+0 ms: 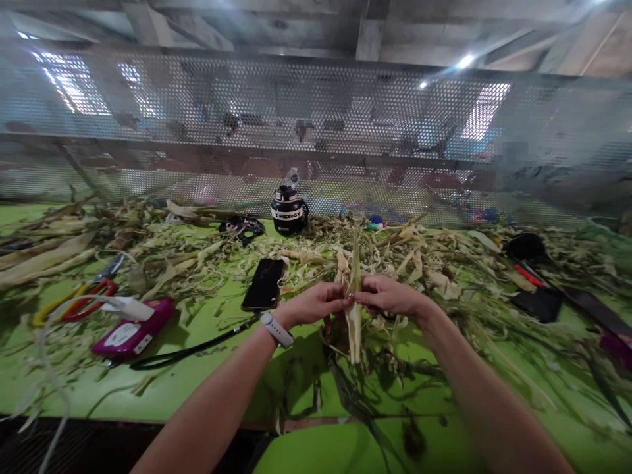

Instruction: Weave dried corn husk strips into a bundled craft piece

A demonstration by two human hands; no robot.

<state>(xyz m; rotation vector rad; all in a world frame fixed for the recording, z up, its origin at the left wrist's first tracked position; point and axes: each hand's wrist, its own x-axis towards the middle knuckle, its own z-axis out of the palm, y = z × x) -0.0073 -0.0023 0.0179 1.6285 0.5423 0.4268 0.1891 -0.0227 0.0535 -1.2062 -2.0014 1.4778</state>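
Observation:
Both of my hands meet above the green table and pinch one pale dried husk strip that stands upright between them. My left hand, with a white watch band on its wrist, grips the strip from the left. My right hand grips it from the right, fingers curled. The strip's tip points up past my fingers and its lower end hangs below them. Dry husks and leaves lie scattered all around.
A black phone lies left of my hands. Further left sit a magenta device with a white cable, and red and yellow handled scissors. A black bottle stands at the back before a perforated metal screen. Dark tools lie right.

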